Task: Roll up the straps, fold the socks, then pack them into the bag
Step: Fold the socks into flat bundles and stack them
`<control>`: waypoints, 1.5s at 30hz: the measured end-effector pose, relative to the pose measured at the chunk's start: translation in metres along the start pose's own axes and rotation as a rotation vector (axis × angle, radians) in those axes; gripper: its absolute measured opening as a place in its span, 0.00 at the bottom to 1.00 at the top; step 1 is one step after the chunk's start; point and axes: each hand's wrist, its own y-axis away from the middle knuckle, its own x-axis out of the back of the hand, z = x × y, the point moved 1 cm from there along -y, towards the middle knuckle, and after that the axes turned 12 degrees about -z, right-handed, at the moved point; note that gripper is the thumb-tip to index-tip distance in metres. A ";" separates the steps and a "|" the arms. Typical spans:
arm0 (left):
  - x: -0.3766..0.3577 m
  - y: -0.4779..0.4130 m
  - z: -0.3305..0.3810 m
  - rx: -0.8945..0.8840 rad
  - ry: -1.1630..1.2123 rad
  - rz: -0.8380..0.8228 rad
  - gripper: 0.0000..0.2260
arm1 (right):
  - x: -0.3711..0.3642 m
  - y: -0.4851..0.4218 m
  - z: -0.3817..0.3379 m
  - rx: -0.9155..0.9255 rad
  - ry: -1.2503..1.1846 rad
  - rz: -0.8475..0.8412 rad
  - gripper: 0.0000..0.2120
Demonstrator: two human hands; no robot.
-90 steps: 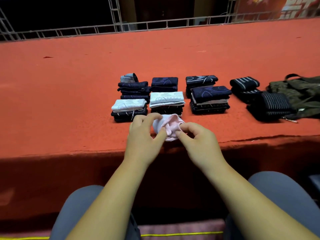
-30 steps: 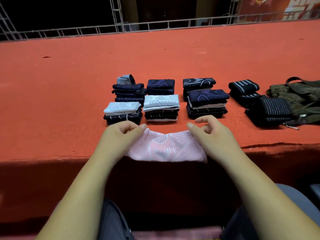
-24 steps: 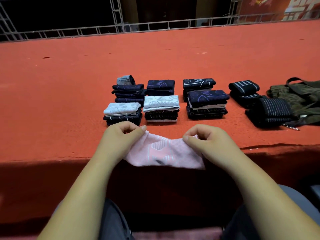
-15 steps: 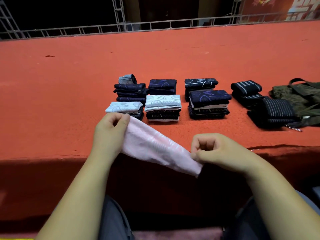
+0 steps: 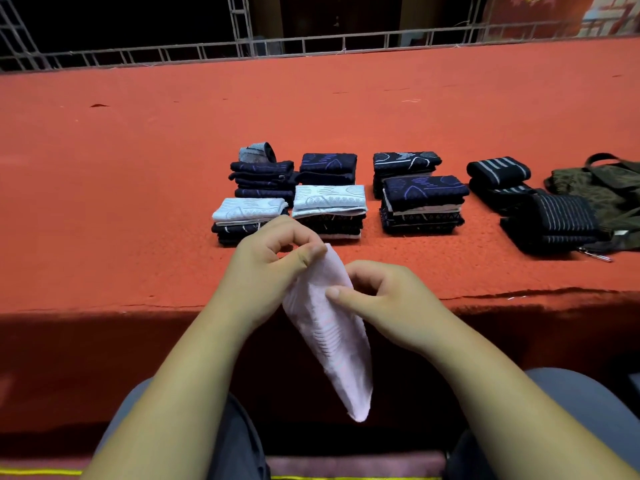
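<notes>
Red carpet (image 5: 138, 168) covered a wide platform backed by a metal railing (image 5: 346, 43). At its near edge the left hand (image 5: 266, 268) pinched the top end of a pink sock (image 5: 332, 348) between thumb and forefinger, while the right hand (image 5: 384, 303), just below that pinch, nipped the sock's side, the rest hanging down before the platform's front. Just beyond the hands sat stacks of folded socks (image 5: 329, 209), the nearest partly hidden by the left knuckles; farther right lay rolled striped straps (image 5: 550, 220) against an olive bag (image 5: 602, 188).
</notes>
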 end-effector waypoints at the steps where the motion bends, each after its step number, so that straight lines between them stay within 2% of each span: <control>1: 0.000 0.000 0.000 0.000 -0.001 0.009 0.06 | 0.000 0.000 0.000 0.007 -0.032 0.022 0.03; 3: -0.001 0.000 -0.001 0.018 -0.007 0.062 0.03 | 0.001 0.000 -0.002 0.018 -0.103 0.085 0.03; 6: -0.002 0.000 0.001 0.098 -0.052 0.251 0.13 | 0.005 0.003 -0.007 0.053 -0.197 0.233 0.04; 8: -0.004 0.000 0.009 0.136 -0.115 0.328 0.14 | 0.007 0.004 -0.012 0.090 -0.194 0.340 0.03; 12: -0.020 -0.002 0.024 0.187 -0.035 0.215 0.12 | 0.008 0.009 -0.024 0.200 -0.142 0.477 0.06; 15: -0.030 -0.004 0.028 0.181 0.161 0.157 0.10 | 0.003 0.011 -0.030 0.303 -0.015 0.439 0.13; 20: -0.030 -0.006 0.027 0.142 0.375 0.115 0.09 | 0.001 0.013 -0.021 0.303 -0.017 0.382 0.07; 24: -0.031 -0.004 0.029 0.169 0.489 0.093 0.08 | 0.003 0.014 -0.018 0.298 0.000 0.371 0.10; 28: -0.030 -0.005 0.024 0.186 0.491 0.093 0.08 | 0.001 0.014 -0.017 0.309 -0.064 0.389 0.08; 31: -0.032 -0.006 0.022 0.207 0.539 0.110 0.08 | 0.001 0.012 -0.017 0.227 -0.124 0.451 0.08; 34: -0.031 -0.005 0.020 0.214 0.541 0.136 0.08 | 0.002 0.013 -0.016 0.069 -0.156 0.485 0.18; 36: -0.031 -0.005 0.019 0.209 0.548 0.157 0.07 | 0.002 0.012 -0.014 0.021 -0.134 0.419 0.21; 40: -0.033 -0.005 0.023 0.185 0.537 0.163 0.07 | -0.004 0.010 -0.009 0.056 -0.291 0.333 0.14; 45: -0.029 -0.005 0.022 0.167 0.480 0.176 0.08 | -0.001 0.008 -0.006 0.113 -0.432 0.391 0.08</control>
